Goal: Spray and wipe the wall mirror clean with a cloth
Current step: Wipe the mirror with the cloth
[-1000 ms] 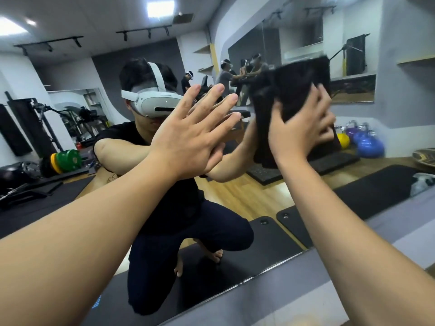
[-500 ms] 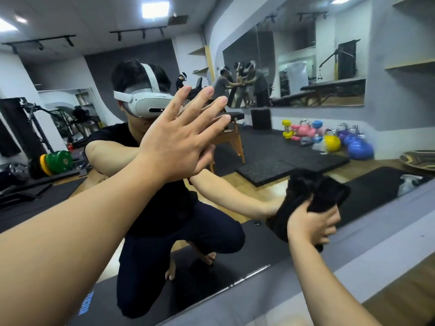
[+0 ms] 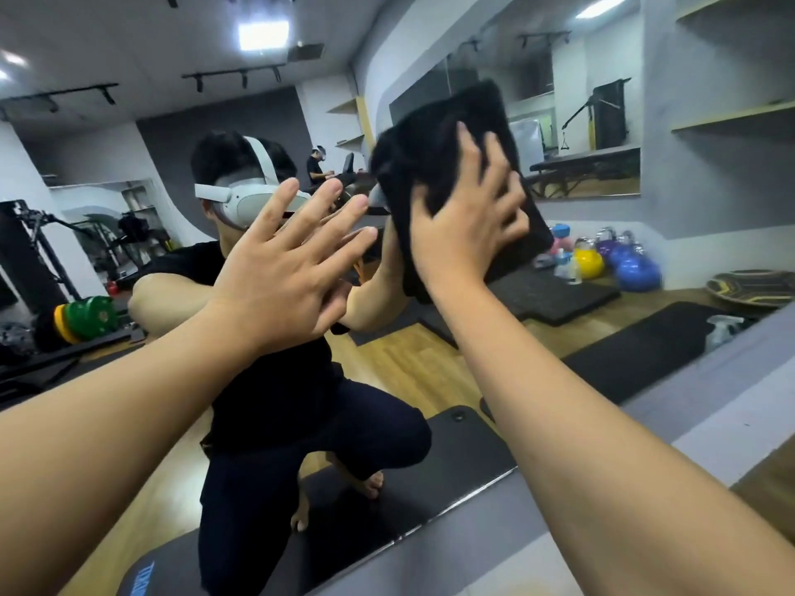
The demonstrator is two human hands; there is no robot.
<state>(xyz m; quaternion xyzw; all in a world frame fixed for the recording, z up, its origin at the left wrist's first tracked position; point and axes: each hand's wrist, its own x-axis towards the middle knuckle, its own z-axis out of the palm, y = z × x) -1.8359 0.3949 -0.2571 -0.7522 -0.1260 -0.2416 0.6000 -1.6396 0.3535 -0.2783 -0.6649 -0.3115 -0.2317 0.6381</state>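
The wall mirror fills most of the view and reflects a crouching person with a white headset. My left hand lies flat against the glass, fingers straight and spread. My right hand presses a black cloth against the mirror high up at centre right, fingers spread over it. A spray bottle shows faintly at the right, by the mirror's lower edge.
The mirror's lower edge runs diagonally over a grey skirting strip, with wood floor at the lower right. Reflected are black mats, coloured kettlebells, weight plates and shelves.
My right hand swept the cloth down the glass to the lower right, then back up to head height. My left hand stayed flat on the mirror.
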